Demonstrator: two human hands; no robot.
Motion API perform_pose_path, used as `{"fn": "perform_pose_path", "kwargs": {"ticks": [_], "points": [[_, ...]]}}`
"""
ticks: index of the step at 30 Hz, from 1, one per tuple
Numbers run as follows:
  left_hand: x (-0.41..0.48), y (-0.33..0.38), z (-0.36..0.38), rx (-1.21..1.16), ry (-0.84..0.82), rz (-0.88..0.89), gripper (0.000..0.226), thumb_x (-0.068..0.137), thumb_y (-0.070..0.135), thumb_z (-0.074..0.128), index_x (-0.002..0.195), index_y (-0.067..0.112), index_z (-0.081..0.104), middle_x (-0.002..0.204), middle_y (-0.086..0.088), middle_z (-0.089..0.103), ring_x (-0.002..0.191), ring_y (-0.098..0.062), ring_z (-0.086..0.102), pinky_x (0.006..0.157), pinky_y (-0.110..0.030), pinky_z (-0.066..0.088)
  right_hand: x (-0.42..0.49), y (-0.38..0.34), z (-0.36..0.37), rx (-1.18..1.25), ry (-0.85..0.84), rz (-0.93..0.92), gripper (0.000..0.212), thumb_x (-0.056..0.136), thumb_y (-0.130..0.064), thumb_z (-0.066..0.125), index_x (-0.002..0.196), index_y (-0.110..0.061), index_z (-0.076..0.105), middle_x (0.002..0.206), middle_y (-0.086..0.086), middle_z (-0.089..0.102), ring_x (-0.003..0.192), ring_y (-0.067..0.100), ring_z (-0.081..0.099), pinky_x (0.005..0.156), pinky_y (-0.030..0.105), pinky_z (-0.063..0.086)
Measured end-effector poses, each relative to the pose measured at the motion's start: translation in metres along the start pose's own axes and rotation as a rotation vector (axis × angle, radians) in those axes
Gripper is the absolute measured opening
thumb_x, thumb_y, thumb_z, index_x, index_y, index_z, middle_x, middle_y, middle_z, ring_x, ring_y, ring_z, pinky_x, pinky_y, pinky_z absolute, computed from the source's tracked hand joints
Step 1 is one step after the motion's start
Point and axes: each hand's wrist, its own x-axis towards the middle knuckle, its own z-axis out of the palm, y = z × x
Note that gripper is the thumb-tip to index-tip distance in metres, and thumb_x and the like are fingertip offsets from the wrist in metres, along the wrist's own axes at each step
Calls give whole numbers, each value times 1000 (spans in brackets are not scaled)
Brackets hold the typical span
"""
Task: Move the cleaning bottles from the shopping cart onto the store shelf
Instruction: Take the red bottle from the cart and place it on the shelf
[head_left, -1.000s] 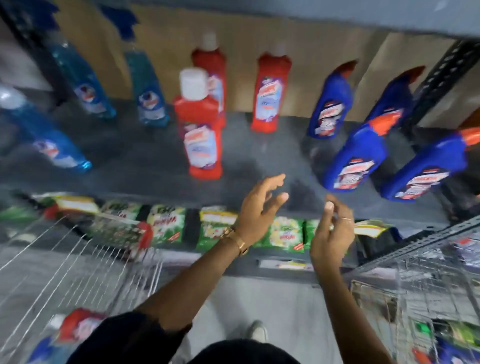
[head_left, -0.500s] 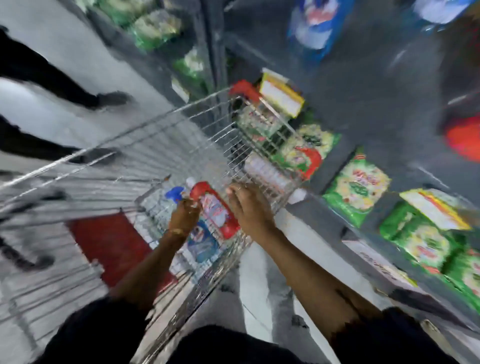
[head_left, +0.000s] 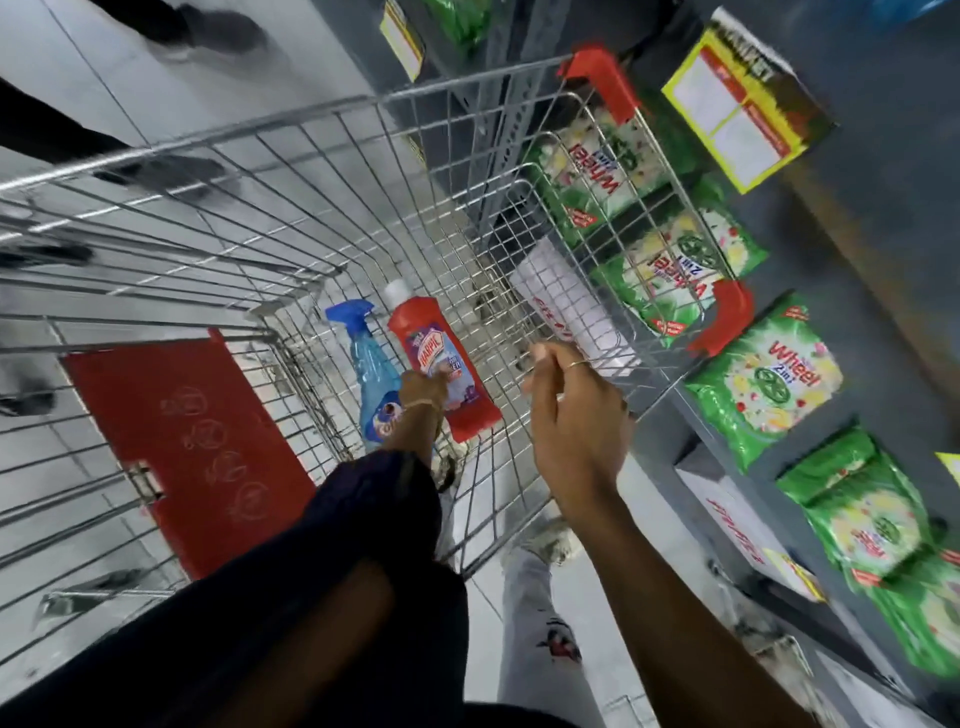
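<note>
A red bottle (head_left: 413, 330) with a white cap lies in the bottom of the wire shopping cart (head_left: 311, 111). A blue spray bottle (head_left: 363, 358) lies just left of it. My left hand (head_left: 423, 387) reaches deep into the cart, its fingers closed on the red bottle's label. My right hand (head_left: 571, 415) hovers over the cart's right rim, fingers loosely curled and holding nothing. The grey store shelf (head_left: 893, 234) runs along the right side.
Green detergent packs (head_left: 769, 374) fill the lower shelf beside the cart. A red flap (head_left: 192, 441) hangs at the cart's near end. Another person's legs (head_left: 52, 130) stand at the upper left. My own leg and shoe (head_left: 540, 540) are between cart and shelf.
The view swung from the shelf down to the cart. Both hands left the shelf; my left hand went down onto the red bottle, while my right hand lifted away toward the cart's rim.
</note>
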Motion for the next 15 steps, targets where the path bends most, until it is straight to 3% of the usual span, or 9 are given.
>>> {"fn": "perform_pose_path", "kwargs": {"ticks": [1, 3, 6, 9, 11, 13, 15], "points": [[-4, 2, 1, 30, 68, 13, 48, 79, 33, 67, 114, 2, 54, 111, -16, 65, 102, -31, 64, 89, -47, 55, 0, 0, 0, -11, 0, 1, 32, 97, -36, 35, 111, -25, 62, 95, -2, 77, 84, 18, 69, 68, 24, 42], [-13, 7, 2, 33, 50, 88, 56, 73, 33, 69, 116, 2, 51, 110, -14, 64, 102, -32, 64, 90, -48, 55, 0, -1, -1, -23, -5, 0, 32, 96, -36, 35, 110, -25, 61, 96, -3, 77, 86, 19, 70, 69, 25, 42], [-30, 9, -4, 112, 73, 187, 48, 81, 19, 63, 120, 2, 42, 108, -13, 61, 98, -30, 63, 86, -41, 55, 0, -1, -1, 42, 0, 9, 37, 94, -38, 32, 111, -25, 61, 96, 0, 77, 86, 21, 70, 75, 29, 52], [-67, 28, -18, 120, 16, 332, 41, 77, 22, 65, 109, 4, 47, 106, -12, 65, 92, -31, 65, 77, -41, 57, 2, 3, -6, 294, 12, 26, 31, 96, -32, 39, 107, -18, 63, 94, 4, 75, 84, 18, 70, 74, 37, 57], [-112, 46, -32, 84, -28, 465, 29, 83, 15, 64, 101, 6, 43, 103, -12, 61, 89, -28, 62, 67, -32, 54, 4, 4, -21, 527, -29, 83, 28, 96, -28, 45, 108, -11, 63, 97, 3, 72, 87, 15, 67, 77, 31, 58], [-163, 64, -46, 67, -74, 617, 25, 84, 9, 63, 98, 10, 42, 100, -14, 60, 87, -27, 60, 64, -29, 51, 5, 8, -40, 664, -139, 126, 36, 91, -37, 47, 114, -12, 60, 99, -1, 67, 87, 10, 63, 74, 23, 54], [-214, 81, -58, 51, -154, 724, 26, 81, 6, 65, 98, 9, 45, 96, -16, 63, 85, -28, 62, 64, -32, 52, 2, 14, -61, 758, -248, 146, 49, 83, -55, 46, 117, -22, 58, 104, -6, 64, 95, 7, 61, 82, 25, 49]]}}
